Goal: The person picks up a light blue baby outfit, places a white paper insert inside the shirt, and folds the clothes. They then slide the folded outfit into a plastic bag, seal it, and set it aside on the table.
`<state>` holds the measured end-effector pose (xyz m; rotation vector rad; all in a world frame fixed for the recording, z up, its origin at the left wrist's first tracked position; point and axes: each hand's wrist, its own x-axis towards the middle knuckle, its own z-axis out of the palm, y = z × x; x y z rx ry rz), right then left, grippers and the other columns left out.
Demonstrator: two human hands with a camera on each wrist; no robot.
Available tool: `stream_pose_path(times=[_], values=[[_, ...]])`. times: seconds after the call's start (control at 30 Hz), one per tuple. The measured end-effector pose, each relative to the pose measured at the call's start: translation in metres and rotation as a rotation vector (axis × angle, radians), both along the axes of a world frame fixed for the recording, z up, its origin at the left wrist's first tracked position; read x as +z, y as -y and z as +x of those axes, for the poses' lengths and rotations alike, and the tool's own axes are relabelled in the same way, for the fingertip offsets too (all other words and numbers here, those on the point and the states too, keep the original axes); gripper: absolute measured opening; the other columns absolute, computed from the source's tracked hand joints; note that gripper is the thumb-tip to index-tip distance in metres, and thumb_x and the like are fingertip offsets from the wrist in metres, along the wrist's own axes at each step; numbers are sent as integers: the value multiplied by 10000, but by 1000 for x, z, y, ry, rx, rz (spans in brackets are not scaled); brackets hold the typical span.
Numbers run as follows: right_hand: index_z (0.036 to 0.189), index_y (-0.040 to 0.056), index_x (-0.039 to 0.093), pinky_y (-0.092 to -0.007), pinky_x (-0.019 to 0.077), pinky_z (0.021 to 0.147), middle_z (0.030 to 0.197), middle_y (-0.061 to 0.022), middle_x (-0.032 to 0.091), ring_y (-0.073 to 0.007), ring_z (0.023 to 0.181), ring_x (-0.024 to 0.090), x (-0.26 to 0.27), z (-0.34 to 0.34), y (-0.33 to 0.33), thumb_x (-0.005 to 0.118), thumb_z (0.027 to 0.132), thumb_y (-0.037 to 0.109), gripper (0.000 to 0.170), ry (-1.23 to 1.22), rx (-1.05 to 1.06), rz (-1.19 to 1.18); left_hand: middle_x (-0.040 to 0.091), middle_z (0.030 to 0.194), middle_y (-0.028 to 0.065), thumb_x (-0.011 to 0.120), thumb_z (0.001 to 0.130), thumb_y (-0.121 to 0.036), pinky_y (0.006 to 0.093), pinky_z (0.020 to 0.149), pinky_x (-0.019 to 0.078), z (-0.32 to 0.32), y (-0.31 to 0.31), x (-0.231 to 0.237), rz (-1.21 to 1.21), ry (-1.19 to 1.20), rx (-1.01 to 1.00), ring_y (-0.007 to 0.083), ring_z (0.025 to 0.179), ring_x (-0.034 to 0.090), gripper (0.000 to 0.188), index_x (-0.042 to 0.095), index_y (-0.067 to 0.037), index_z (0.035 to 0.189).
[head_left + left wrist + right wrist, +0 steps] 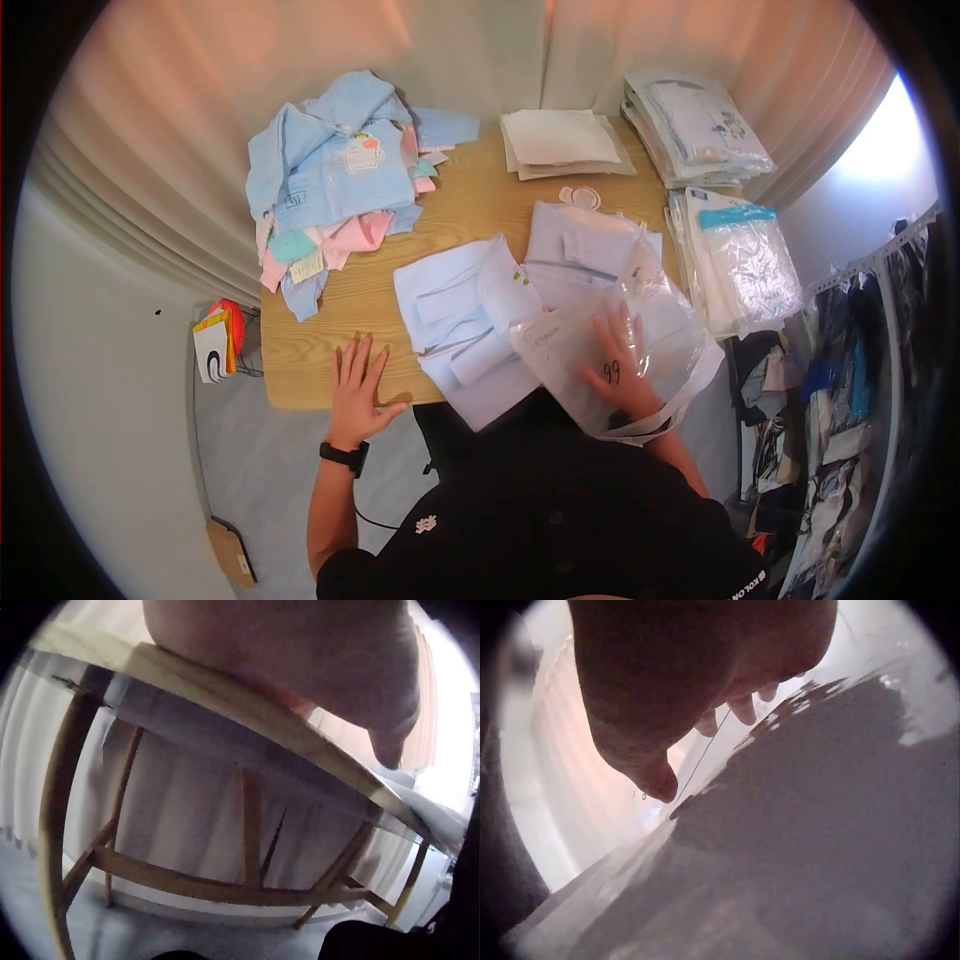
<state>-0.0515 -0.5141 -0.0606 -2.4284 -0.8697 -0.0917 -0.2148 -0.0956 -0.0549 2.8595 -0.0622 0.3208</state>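
My left hand (pixel 358 398) lies palm down at the table's (pixel 300 365) front left edge, fingers straight and spread. In the left wrist view its underside shows over the table edge. The right hand (pixel 622 362) is seen through a clear plastic bag (pixel 555 350) marked "66", its fingers extended and thumb out to the side. The right wrist view shows its fingertips (pixel 742 711) reaching along a greyish, shiny surface. Left of the bag lies a folded pale-blue garment (pixel 465 320) with a small green print. Another folded pale garment (pixel 580 245) is partly covered by the bag.
A heap of blue and pink baby clothes (pixel 340 185) with tags fills the back left. White sheets (pixel 565 140) lie at the back, bagged garments (pixel 700 125) at the back right, and clear packages (pixel 745 265) below them. Clothes hang on a rack (pixel 850 400) at right.
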Motion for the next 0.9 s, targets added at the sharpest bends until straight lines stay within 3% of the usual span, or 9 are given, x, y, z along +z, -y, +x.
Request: stream_pose_path(times=[0.23,0.33,0.53,0.63,0.73,0.9], values=[[1485,66,374,-591,10,1182,1595,-221,212,-439,1493,85,-5,0,2,797,755,344,888,-54,-14,9,285,1575,170,809,575,-294,581,1177,153,14,-36,7,93,-254,-211,376,1458,247,996,414,-142,1476],[1469,71,405,-596,27,1181,1594,-214,219,-436,1493,90,-12,4,6,794,752,364,866,-50,-23,4,285,1575,165,759,574,-256,570,1184,148,19,-43,18,65,-324,-271,364,1464,241,977,407,-144,1479],[1405,61,486,-618,89,1170,1560,-223,282,-437,1465,200,-26,3,1,717,776,339,725,96,-101,-102,161,1619,171,765,669,-406,612,1191,62,34,-74,21,159,-436,-546,438,1485,104,1098,196,-122,1564],[1375,57,512,-639,117,1156,1538,-232,315,-442,1435,267,-26,0,-3,672,781,307,664,175,-166,-142,183,1611,178,701,720,-419,616,1190,60,38,-83,12,224,-455,-648,417,1487,123,970,279,-111,1537],[1368,54,518,-665,128,1137,1529,-236,331,-450,1408,311,-25,2,-9,649,775,290,652,230,-206,-166,207,1605,180,676,734,-404,610,1184,81,40,-88,8,221,-269,-758,403,1485,148,910,327,-111,1521],[1394,103,516,-692,106,1117,1539,-203,333,-404,1411,337,-32,2,-8,632,781,337,667,279,-234,-175,257,1583,188,653,752,-329,623,1164,123,25,-93,-12,209,-268,-697,391,1468,214,813,385,-119,1491]])
